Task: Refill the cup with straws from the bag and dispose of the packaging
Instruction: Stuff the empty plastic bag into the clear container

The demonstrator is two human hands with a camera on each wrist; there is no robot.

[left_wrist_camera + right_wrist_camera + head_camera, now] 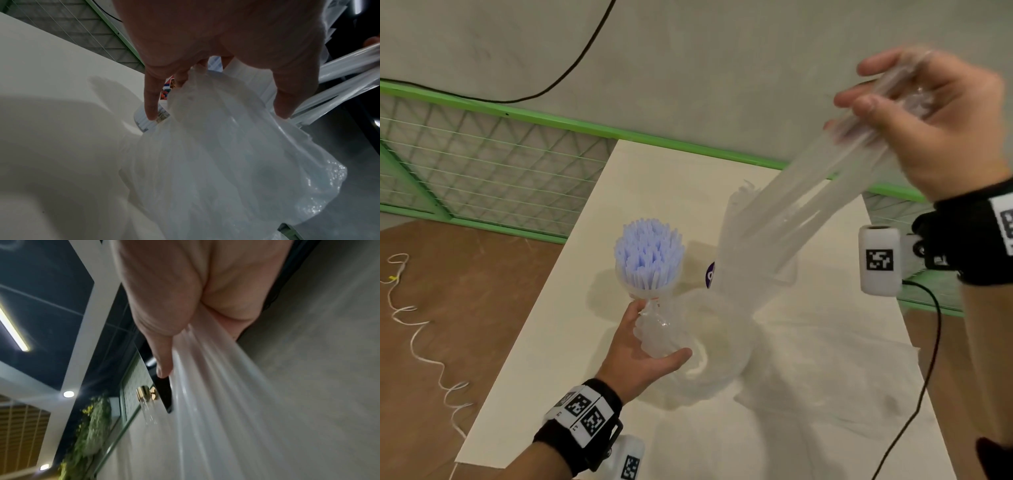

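I am seeing a loose white cord (421, 346) lying in loops on the brown floor (448, 291) at far left, with a green-framed mesh fence (493, 161) running behind it and a black cable (571, 65) hanging down the grey wall. The cream tabletop (558, 342) is starting just right of that. My left hand (640, 356) is reaching in palm-up over the table, thumb and fingers curling around a crumpled wad of clear plastic packaging (657, 335); in the left wrist view the same clear film (236, 154) is ballooning out below the fingers (151, 100), so the hand is grasping it, not lying slack. Just beyond that hand the cup (650, 286) is standing upright on the table, packed with pale blue-white straws (649, 253) fanning above its rim. To the right of the cup a big translucent bag (726, 342) is slumping on the table, its mouth gaping wide and its film spreading flat toward the near right edge. A dark purple label (710, 274) is peeking out behind it; what it belongs to I cannot tell. My right hand (935, 116) is lifted high at upper right, clenching a bundle of long clear wrapped straws (808, 219) that is slanting down into the bag; the picture is blurring here. The right wrist view is showing the thumb (162, 366) pressing against that pale bundle (216, 402).
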